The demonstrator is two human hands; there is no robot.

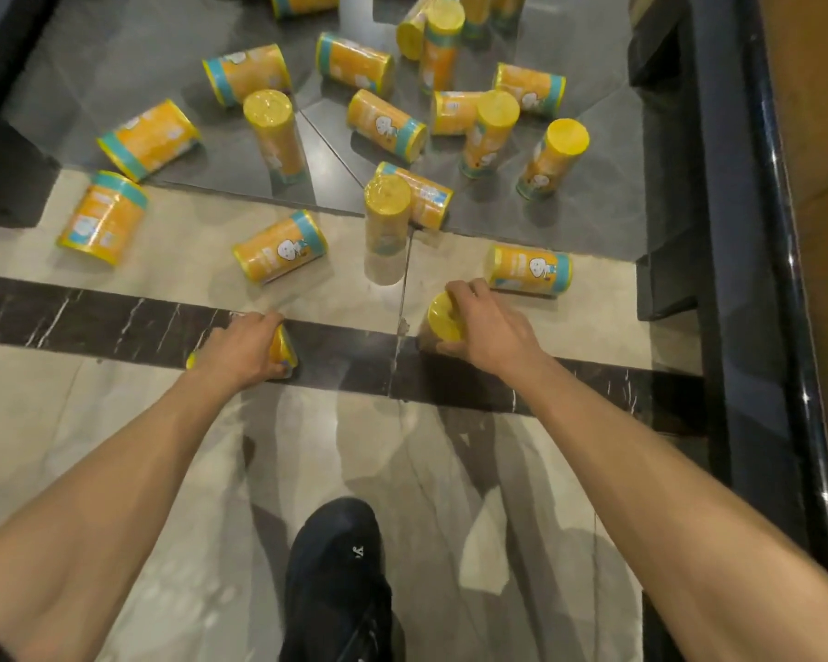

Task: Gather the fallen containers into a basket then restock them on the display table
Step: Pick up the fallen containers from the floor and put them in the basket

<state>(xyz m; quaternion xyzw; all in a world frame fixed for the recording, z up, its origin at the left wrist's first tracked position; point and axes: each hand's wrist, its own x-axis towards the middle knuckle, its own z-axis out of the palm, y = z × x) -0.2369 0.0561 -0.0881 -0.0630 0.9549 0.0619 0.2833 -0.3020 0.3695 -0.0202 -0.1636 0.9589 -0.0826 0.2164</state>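
Observation:
Several orange containers with yellow lids and teal bands are scattered over the polished floor, some upright like the one in the middle (387, 215), others on their sides like one at centre left (280, 247) and one at right (529, 269). My left hand (240, 348) is closed around a container (284, 348) lying on the dark marble strip, mostly hidden under my fingers. My right hand (486, 327) grips another container (443, 317) by its yellow lid end. No basket or display table is in view.
A dark marble band (116, 322) crosses the beige floor. A black glossy counter edge (756, 279) runs down the right side, with a dark step (668, 284) beside it. My black shoe (338, 580) stands on the beige tiles at the bottom centre.

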